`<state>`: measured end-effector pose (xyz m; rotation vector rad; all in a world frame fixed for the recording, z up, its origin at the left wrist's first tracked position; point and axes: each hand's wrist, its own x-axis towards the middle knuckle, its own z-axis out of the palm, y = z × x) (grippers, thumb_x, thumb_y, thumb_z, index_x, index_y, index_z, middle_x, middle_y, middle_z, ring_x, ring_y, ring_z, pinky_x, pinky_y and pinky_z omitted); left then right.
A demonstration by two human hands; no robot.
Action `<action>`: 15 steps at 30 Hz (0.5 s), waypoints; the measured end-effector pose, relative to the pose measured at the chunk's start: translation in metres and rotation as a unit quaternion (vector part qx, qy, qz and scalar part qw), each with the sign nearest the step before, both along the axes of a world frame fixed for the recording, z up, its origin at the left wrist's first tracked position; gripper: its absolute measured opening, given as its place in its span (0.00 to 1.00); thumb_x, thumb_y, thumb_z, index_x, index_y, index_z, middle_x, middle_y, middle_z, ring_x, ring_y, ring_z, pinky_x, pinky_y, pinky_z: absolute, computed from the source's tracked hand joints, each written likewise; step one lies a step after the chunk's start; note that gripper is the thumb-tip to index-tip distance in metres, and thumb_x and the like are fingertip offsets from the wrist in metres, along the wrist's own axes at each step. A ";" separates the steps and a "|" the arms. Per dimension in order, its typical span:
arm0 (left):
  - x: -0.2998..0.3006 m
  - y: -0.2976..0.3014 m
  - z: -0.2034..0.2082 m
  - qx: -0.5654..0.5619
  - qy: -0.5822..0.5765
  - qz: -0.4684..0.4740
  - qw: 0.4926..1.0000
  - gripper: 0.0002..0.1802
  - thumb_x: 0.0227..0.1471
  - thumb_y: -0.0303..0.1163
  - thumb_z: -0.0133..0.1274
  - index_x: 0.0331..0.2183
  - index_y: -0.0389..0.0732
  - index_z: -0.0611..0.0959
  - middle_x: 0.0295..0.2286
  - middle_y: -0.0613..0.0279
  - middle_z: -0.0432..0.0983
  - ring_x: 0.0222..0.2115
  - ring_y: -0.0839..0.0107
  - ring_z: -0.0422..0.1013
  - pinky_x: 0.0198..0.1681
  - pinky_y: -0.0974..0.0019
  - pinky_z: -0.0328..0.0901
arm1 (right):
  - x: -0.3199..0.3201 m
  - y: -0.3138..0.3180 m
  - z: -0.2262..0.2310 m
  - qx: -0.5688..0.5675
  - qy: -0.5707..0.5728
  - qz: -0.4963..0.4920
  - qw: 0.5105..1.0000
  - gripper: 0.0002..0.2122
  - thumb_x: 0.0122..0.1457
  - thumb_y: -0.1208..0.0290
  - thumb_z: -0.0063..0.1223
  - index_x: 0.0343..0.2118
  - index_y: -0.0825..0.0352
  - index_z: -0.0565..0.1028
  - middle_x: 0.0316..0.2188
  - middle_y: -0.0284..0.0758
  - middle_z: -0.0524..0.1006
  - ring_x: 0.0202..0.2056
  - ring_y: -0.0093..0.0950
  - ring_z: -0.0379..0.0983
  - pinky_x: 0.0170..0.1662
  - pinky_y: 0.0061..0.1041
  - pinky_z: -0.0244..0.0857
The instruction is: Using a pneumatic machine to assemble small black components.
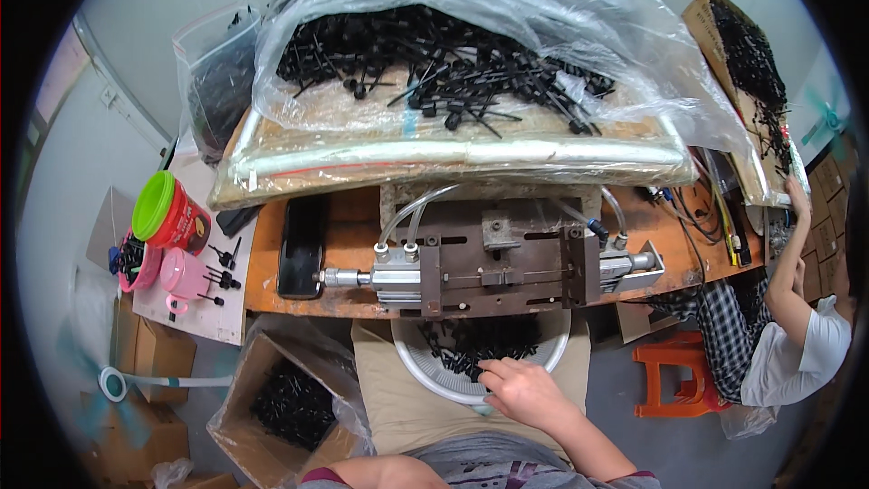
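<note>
**Basin below, right hand half-closed at its rim**

An orange table spans mid-frame, carrying a dark metal fixture. Below centre, the basin is at the person's lap. The left hand is out of frame. The right hand curls its fingers over the basin's lower right rim; whether it grips anything, I cannot tell. Black stemmed parts lie in the basin, beside its fingertips.

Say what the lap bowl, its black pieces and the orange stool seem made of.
Bowl: plastic or metal, unclear; its pale rim looks smooth, softly shiny. Black pieces: probably plastic, fairly matt, by their uniform black. Orange stool: likely moulded plastic, satin, by its even colour and one-piece-looking frame.
</note>
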<state>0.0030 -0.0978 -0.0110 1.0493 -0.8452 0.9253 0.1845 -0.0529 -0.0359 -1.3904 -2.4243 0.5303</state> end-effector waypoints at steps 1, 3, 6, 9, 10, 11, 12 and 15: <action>0.002 -0.006 -0.008 -0.004 -0.011 0.003 1.000 0.52 0.27 0.58 0.73 0.47 0.30 0.77 0.48 0.43 0.70 0.46 0.47 0.69 0.46 0.55 0.68 | -0.001 -0.002 0.007 -0.039 -0.016 0.000 0.999 0.15 0.47 0.67 0.64 0.37 0.67 0.75 0.43 0.36 0.77 0.43 0.33 0.75 0.45 0.31 0.70; 0.004 -0.011 -0.021 0.018 -0.028 -0.012 0.999 0.54 0.26 0.59 0.73 0.49 0.29 0.76 0.49 0.42 0.69 0.46 0.47 0.69 0.46 0.55 0.68 | -0.005 -0.003 0.015 -0.037 -0.007 0.003 0.999 0.15 0.49 0.65 0.63 0.38 0.67 0.75 0.43 0.36 0.77 0.42 0.33 0.75 0.44 0.31 0.70; -0.002 0.010 -0.021 0.122 -0.057 -0.082 0.987 0.56 0.26 0.59 0.73 0.51 0.30 0.75 0.51 0.42 0.67 0.47 0.46 0.68 0.46 0.55 0.68 | -0.008 -0.004 0.029 -0.009 0.018 0.015 1.000 0.14 0.51 0.65 0.61 0.37 0.66 0.74 0.39 0.35 0.77 0.40 0.33 0.75 0.43 0.31 0.69; -0.015 -0.008 0.020 -0.043 -0.011 0.011 0.999 0.54 0.26 0.59 0.73 0.48 0.30 0.77 0.50 0.42 0.68 0.47 0.45 0.69 0.47 0.54 0.68 | -0.007 0.001 0.049 0.006 0.070 0.042 0.997 0.13 0.52 0.64 0.60 0.37 0.66 0.74 0.37 0.34 0.77 0.38 0.33 0.75 0.41 0.30 0.68; -0.019 -0.017 0.025 -0.068 0.002 0.050 0.996 0.52 0.26 0.59 0.73 0.47 0.30 0.78 0.50 0.42 0.69 0.47 0.45 0.69 0.47 0.54 0.68 | -0.009 0.006 0.058 0.007 0.095 0.060 0.994 0.13 0.53 0.63 0.60 0.37 0.66 0.74 0.37 0.34 0.77 0.37 0.32 0.75 0.41 0.30 0.68; -0.021 -0.024 0.031 -0.094 0.015 0.089 0.991 0.51 0.27 0.58 0.73 0.46 0.29 0.79 0.49 0.42 0.70 0.47 0.45 0.69 0.47 0.53 0.68 | -0.010 0.012 0.067 0.033 0.108 0.067 0.991 0.13 0.53 0.63 0.60 0.36 0.65 0.74 0.36 0.34 0.77 0.36 0.32 0.75 0.40 0.30 0.69; -0.019 -0.026 0.024 -0.043 0.011 0.100 0.994 0.49 0.27 0.58 0.73 0.44 0.29 0.80 0.48 0.41 0.70 0.46 0.45 0.69 0.47 0.53 0.68 | -0.010 0.021 0.077 0.059 0.122 0.073 0.988 0.12 0.54 0.63 0.60 0.36 0.65 0.75 0.35 0.34 0.78 0.36 0.32 0.75 0.39 0.30 0.69; -0.019 -0.014 0.009 0.026 -0.013 0.045 0.999 0.45 0.30 0.56 0.73 0.42 0.29 0.81 0.46 0.42 0.72 0.44 0.45 0.70 0.45 0.52 0.68 | -0.010 0.054 0.106 0.146 0.155 0.060 0.975 0.10 0.52 0.66 0.62 0.33 0.65 0.76 0.31 0.34 0.78 0.32 0.33 0.76 0.35 0.30 0.70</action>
